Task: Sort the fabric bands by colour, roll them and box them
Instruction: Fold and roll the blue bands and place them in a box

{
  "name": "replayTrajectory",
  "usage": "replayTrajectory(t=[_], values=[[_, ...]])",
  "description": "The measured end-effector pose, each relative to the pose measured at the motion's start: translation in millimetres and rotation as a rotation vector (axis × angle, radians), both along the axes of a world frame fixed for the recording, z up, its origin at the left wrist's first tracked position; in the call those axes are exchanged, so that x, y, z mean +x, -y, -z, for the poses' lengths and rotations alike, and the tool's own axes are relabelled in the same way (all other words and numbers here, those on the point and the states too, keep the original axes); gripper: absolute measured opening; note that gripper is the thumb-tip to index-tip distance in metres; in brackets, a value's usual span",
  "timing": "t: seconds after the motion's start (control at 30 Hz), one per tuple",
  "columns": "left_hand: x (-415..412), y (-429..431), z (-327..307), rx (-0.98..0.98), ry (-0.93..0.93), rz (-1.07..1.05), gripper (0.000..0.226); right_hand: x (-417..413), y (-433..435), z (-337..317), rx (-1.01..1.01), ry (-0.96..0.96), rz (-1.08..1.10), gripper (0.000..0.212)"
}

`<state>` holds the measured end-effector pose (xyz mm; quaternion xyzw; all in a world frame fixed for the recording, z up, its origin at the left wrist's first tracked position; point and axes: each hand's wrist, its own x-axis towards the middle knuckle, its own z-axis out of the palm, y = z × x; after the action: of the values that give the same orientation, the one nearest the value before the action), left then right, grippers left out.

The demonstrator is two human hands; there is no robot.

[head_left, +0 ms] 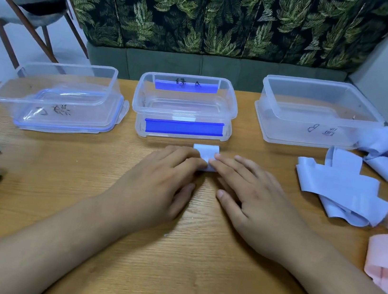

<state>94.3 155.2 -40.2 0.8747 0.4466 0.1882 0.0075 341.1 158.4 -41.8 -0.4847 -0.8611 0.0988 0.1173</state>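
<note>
1. The left hand (pixel 158 181) and right hand (pixel 257 200) are pressing fairly flat fingers on the blue band (pixel 205 153), thumbs off. It's sitting rolled on the table (pixel 171 268), just before the middle box (pixel 184 110).
2. It's looking light, soft and springy, so probably wanting to unroll. I'd be pinching it across both ends.
</note>
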Motion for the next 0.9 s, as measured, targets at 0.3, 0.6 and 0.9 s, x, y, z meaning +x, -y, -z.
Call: replayTrajectory(t=[0.3,0.6,0.9], values=[[14,-15,-3,0.041,-0.026,-0.155,0.033,-3,-6,0,-0.053,-0.259,0.134,0.061],[27,-39,6,0.202,-0.103,-0.236,0.009,-7,-15,-8,-0.09,-0.163,0.157,0.047],[24,-15,-7,0.161,0.179,-0.043,0.028,-6,-5,-18,0.016,-0.616,0.202,0.023]])
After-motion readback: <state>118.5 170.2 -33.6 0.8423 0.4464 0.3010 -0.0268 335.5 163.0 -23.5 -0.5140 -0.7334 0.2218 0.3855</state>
